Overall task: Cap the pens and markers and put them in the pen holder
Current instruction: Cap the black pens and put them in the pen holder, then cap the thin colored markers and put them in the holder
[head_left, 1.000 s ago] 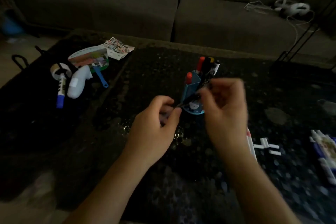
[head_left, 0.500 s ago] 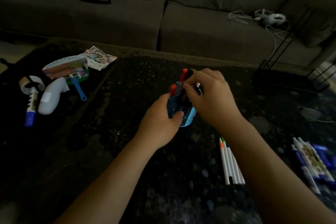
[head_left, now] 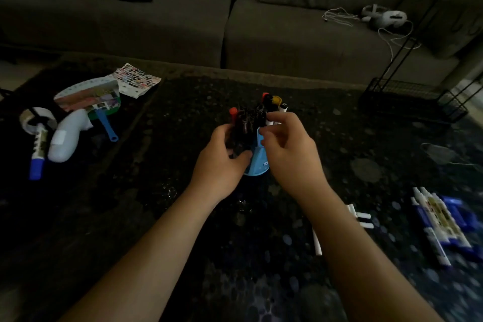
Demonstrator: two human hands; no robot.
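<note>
The blue pen holder (head_left: 258, 162) stands mid-table, packed with capped markers: a red cap (head_left: 233, 111) at its left, red, yellow (head_left: 276, 100) and white caps at the back, dark pens in the middle. My left hand (head_left: 222, 162) grips the holder's left side. My right hand (head_left: 290, 154) is at its right rim, thumb on the blue wall, fingertips pinching a white marker (head_left: 270, 123) that stands in the holder. Loose white markers (head_left: 362, 217) lie on the table by my right forearm, partly hidden by it.
A blue pack of markers (head_left: 444, 225) lies at the right edge. At the left are a tape roll (head_left: 36, 119), a blue-capped marker (head_left: 38, 154), a white controller (head_left: 66, 138), a hand fan (head_left: 91, 97) and a sticker sheet (head_left: 136, 81). A sofa, a headset (head_left: 384, 17) and a wire rack (head_left: 418, 102) are beyond.
One second ago both hands held a dark pen in front of the holder. The right hand put it into the holder while the left took hold of the holder's side.
</note>
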